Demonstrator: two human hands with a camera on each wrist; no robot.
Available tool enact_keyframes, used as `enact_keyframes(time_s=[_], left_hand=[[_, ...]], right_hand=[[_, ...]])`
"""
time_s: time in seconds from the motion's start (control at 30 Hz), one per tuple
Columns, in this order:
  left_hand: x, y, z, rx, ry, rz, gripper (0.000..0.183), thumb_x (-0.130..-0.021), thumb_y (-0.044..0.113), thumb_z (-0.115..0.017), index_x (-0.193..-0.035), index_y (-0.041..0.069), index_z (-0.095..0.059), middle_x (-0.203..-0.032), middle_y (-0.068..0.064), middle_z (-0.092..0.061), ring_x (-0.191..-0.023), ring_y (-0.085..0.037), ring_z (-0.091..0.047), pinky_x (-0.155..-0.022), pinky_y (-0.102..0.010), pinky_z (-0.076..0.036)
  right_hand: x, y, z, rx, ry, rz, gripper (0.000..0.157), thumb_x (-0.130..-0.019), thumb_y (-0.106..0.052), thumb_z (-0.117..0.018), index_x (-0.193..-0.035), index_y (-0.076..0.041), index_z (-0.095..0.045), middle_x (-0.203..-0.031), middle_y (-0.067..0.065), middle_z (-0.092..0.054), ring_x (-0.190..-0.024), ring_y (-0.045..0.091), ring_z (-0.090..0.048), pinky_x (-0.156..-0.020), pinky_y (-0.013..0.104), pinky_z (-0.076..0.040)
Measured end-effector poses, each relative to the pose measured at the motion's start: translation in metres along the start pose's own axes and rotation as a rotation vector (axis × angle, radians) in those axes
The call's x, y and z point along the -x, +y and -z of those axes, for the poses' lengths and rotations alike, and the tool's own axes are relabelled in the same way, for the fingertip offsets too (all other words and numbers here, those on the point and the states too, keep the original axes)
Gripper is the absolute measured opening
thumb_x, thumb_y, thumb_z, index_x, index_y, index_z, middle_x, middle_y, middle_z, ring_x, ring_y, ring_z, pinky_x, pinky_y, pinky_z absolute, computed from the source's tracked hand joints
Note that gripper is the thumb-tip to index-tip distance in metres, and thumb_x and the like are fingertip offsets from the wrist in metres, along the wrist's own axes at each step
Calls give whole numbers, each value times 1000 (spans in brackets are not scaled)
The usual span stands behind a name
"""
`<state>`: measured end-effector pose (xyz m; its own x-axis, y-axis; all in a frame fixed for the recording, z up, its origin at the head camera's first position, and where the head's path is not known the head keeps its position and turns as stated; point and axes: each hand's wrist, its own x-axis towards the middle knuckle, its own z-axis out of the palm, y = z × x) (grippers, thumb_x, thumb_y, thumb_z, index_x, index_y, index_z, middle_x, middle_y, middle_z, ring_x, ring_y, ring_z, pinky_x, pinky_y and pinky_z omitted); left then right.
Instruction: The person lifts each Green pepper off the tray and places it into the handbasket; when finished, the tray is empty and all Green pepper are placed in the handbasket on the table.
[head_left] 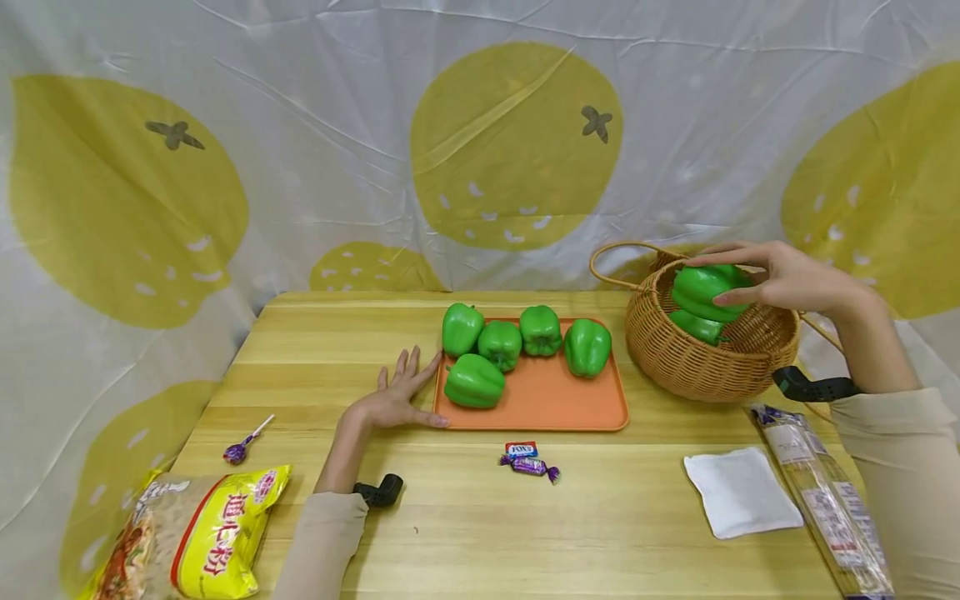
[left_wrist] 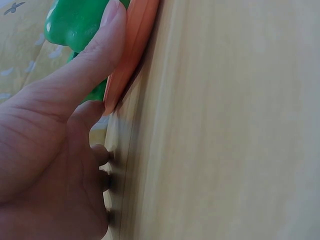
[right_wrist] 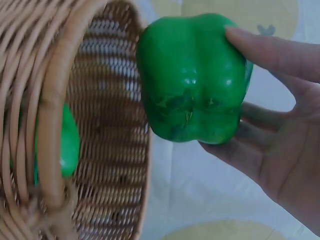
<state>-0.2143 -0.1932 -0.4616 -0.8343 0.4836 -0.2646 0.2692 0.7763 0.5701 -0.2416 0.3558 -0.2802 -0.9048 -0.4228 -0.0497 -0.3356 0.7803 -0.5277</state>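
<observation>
My right hand grips a green bell pepper between thumb and fingers at the mouth of a wicker basket. In the right wrist view that bell pepper is beside the basket's rim. Another bell pepper lies inside the basket, partly hidden. Fingers spread, my left hand rests on the table with its thumb and a fingertip at the left edge of an orange tray. Several green bell peppers sit on the tray, mostly along its back and left side.
In front of the tray lie two small wrapped candies. A lollipop and a yellow food bag are at the left. A white cloth and a long clear package lie at the right. A patterned curtain hangs behind the table.
</observation>
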Motion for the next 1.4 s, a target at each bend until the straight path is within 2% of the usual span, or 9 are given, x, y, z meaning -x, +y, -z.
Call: enact_keyframes(time_s=[0.13, 0.3, 0.6, 0.73, 0.87, 1.07, 1.17, 1.3, 1.4], left_hand=[[2, -1, 0, 6, 3, 3, 113, -76, 56, -74, -156, 27, 0, -159, -21, 22, -146, -41, 24, -111, -69, 15], [3, -2, -2, 8, 1, 1, 113, -76, 56, -75, -156, 26, 0, -159, -21, 22, -146, -42, 23, -110, -70, 15], [6, -2, -2, 6, 7, 4, 113, -75, 57, -74, -156, 28, -1, -159, -19, 22, -146, -40, 24, -112, -68, 15], [7, -3, -3, 7, 9, 1, 113, -75, 56, -75, -156, 27, -2, -159, -20, 22, -146, -41, 23, -111, -68, 15], [7, -2, -3, 8, 13, -4, 112, -76, 55, -75, -157, 26, -3, -159, -20, 21, -146, -41, 23, -111, -69, 15], [7, 2, -4, 17, 12, -3, 112, -76, 55, -75, -157, 27, -2, -159, -20, 21, -146, -41, 22, -111, -68, 15], [6, 3, -5, 10, 8, -5, 113, -76, 56, -75, -156, 27, -2, -160, -20, 21, -147, -41, 23, -112, -68, 15], [3, 4, -4, -10, 2, 0, 113, -76, 58, -73, -156, 27, -1, -160, -20, 21, -147, -40, 23, -112, -67, 15], [2, 5, -3, -10, 1, 0, 113, -76, 57, -74, -156, 27, -1, -159, -20, 21, -146, -40, 23, -112, -68, 15]], right_hand=[[-4, 12, 4, 78, 15, -23, 57, -84, -30, -75, -137, -32, -54, -146, 3, -48, -106, -7, -47, -76, 16, -41], [-9, 25, 5, 74, 13, -18, 57, -84, -27, -75, -137, -28, -55, -145, 7, -49, -96, 1, -52, -68, 20, -41], [-21, 45, 7, 59, -58, -31, 54, -83, -25, -76, -134, -24, -58, -144, 11, -52, -113, -21, -38, -79, 11, -43], [-27, 51, 9, 59, -112, -54, 53, -84, -25, -75, -134, -22, -59, -143, 13, -52, -122, 2, -47, -77, 16, -44], [-30, 56, 8, 48, -162, -71, 52, -84, -26, -75, -133, -24, -60, -145, 15, -50, -128, 28, -46, -79, 17, -44], [-31, 64, 4, -45, -275, -73, 55, -87, -23, -72, -138, -13, -55, -140, 21, -50, -105, 7, -55, -76, 25, -51], [-28, 66, 7, -76, -308, -90, 50, -89, -20, -68, -136, -6, -56, -139, 23, -49, -102, 7, -54, -75, 28, -52], [-24, 64, 9, -53, -279, -101, 41, -90, -21, -68, -129, -8, -62, -139, 20, -51, -103, -7, -51, -77, 26, -52], [-24, 57, 8, -5, -223, -86, 40, -89, -25, -69, -128, -17, -62, -139, 14, -54, -105, -17, -47, -80, 22, -50]])
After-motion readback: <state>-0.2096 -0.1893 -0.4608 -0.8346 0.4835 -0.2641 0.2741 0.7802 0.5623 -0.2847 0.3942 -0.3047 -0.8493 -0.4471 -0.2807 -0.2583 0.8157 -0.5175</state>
